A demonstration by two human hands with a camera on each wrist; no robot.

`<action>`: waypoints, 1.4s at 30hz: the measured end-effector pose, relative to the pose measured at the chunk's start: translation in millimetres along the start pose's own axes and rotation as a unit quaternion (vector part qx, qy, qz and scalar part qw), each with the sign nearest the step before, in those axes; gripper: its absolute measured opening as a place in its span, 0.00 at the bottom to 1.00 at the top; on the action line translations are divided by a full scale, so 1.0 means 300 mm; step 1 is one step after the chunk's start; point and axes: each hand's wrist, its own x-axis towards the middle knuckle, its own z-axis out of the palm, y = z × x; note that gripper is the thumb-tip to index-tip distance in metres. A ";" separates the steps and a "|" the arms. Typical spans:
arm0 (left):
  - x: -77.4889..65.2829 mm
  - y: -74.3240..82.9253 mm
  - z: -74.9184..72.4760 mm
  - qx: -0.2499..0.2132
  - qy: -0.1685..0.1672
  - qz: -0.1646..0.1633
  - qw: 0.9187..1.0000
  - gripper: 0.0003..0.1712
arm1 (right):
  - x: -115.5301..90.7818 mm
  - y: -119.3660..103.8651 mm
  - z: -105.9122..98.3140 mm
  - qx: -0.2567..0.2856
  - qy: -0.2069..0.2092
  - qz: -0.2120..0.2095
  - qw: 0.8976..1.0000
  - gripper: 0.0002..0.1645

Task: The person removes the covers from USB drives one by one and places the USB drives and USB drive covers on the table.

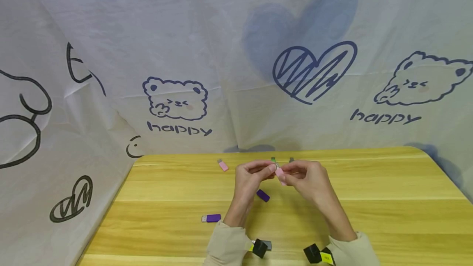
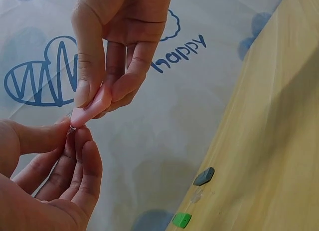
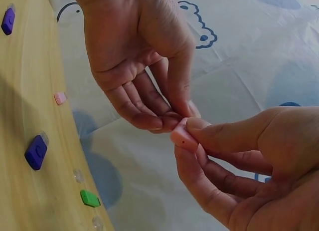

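Both hands meet over the far part of the table at a pink USB flash drive [image 1: 280,175]. My left hand [image 1: 253,176] pinches its connector end between thumb and fingers; something clear shows there in the left wrist view, but the fingertips cover most of it. My right hand [image 1: 309,179] pinches the pink body [image 2: 92,109] between thumb and fingers. In the right wrist view the body's end with a small hole [image 3: 184,140] faces the camera. A purple flash drive [image 1: 263,195] lies below the hands.
On the wooden table [image 1: 166,200] lie another pink drive [image 1: 223,165], a second purple drive [image 1: 212,218], a green one [image 3: 90,198], a dark grey one [image 2: 204,176] and small clear pieces [image 3: 97,223]. A grey drive [image 1: 267,245] is partly hidden near my left wrist. Printed cloth [image 1: 236,73] hangs behind.
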 end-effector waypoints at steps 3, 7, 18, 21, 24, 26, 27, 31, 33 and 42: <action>0.000 0.003 0.003 -0.012 0.004 -0.013 1.000 0.12 | -0.005 -0.009 0.000 -0.001 0.004 0.010 1.000 0.11; 0.008 0.016 -0.020 -0.049 0.029 -0.014 0.998 0.14 | -0.012 -0.012 0.003 -0.010 0.001 0.017 1.000 0.10; 0.025 0.039 -0.067 -0.081 0.024 0.001 0.996 0.12 | -0.003 0.060 -0.089 -0.046 0.035 -0.003 0.998 0.13; 0.026 0.041 -0.067 -0.078 0.013 -0.003 0.997 0.12 | 0.011 0.102 -0.144 -0.041 0.040 0.004 0.998 0.15; 0.030 0.043 -0.069 -0.073 0.010 -0.004 0.997 0.12 | 0.039 0.143 -0.189 -0.049 0.045 0.018 0.998 0.15; 0.032 0.044 -0.073 -0.071 0.010 -0.004 0.997 0.12 | 0.068 0.167 -0.208 -0.057 0.048 0.026 0.997 0.15; 0.034 0.044 -0.075 -0.070 0.010 -0.005 0.997 0.11 | 0.084 0.177 -0.214 -0.061 0.047 0.031 0.997 0.15; 0.035 0.046 -0.082 -0.071 0.006 -0.009 0.997 0.11 | 0.155 0.216 -0.225 -0.076 0.030 0.049 0.995 0.15; 0.034 0.046 -0.086 -0.069 0.001 -0.013 0.998 0.12 | 0.190 0.237 -0.226 -0.084 0.020 0.061 0.994 0.15; 0.032 0.032 -0.101 -0.071 -0.010 -0.031 0.997 0.13 | 0.278 0.329 -0.222 -0.121 0.001 0.108 0.987 0.18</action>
